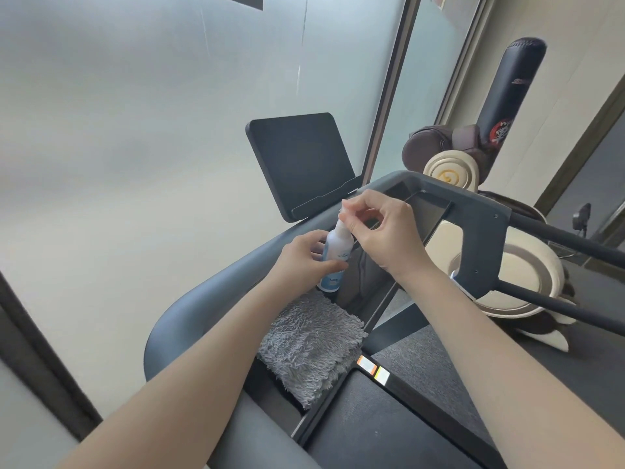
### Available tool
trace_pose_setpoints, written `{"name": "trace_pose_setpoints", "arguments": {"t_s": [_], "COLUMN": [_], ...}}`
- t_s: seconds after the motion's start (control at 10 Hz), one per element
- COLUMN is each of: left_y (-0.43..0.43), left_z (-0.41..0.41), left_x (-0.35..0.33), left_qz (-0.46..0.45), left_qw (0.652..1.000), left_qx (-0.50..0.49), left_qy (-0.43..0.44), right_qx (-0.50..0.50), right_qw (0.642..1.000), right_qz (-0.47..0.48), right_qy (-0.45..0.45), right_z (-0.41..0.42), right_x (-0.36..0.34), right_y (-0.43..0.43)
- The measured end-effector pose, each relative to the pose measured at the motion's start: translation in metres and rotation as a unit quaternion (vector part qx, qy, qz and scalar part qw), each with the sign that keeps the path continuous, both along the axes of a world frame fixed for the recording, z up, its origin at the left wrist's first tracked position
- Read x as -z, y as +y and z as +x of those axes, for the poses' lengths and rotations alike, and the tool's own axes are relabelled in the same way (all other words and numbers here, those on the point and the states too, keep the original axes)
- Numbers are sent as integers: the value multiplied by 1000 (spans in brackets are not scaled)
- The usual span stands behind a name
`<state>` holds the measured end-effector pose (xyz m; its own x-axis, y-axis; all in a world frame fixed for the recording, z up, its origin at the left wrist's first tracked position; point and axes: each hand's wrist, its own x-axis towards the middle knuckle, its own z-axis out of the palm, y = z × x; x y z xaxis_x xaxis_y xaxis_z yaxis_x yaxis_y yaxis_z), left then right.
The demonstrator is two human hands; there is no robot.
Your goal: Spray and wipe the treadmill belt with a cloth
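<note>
A small white spray bottle point(334, 252) with a blue label stands upright on the treadmill's grey console ledge point(216, 286). My left hand point(304, 257) wraps around its body. My right hand point(382, 228) pinches the bottle's clear cap at the top with thumb and fingers. A fluffy grey cloth point(311, 343) lies folded on the ledge just in front of the bottle, partly hanging over the edge. The dark treadmill belt point(375, 431) runs along the bottom of the view, below the cloth.
The treadmill's black screen point(301, 164) rises behind the bottle. Dark handrails point(561, 302) stick out to the right. A frosted glass wall fills the left. A cream and brown massage chair point(517, 275) and a black punching bag point(507, 93) stand at the right.
</note>
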<state>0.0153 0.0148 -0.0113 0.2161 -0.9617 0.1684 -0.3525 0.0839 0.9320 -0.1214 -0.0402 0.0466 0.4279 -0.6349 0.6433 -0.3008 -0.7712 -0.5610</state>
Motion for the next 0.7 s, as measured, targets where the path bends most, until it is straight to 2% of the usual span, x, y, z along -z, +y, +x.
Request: {"name": "trace_pose_setpoints", "arguments": {"t_s": [0.2, 0.5, 0.6, 0.7], "left_y": [0, 0, 0, 1], "left_z": [1, 1, 1, 4], "left_x": [1, 2, 4, -1], "left_qz": [0, 5, 13, 30], "left_qw": [1000, 1000, 1000, 998], "left_qx": [6, 16, 22, -8], "left_qy": [4, 0, 4, -53], "right_qx": [1, -3, 20, 70], "right_qw": [1000, 996, 994, 985], "right_qz": [-10, 82, 82, 72], "right_qy": [20, 43, 65, 144], "right_z": [-2, -10, -18, -28], "right_x": [0, -3, -1, -2], "right_y": [1, 5, 8, 13]}}
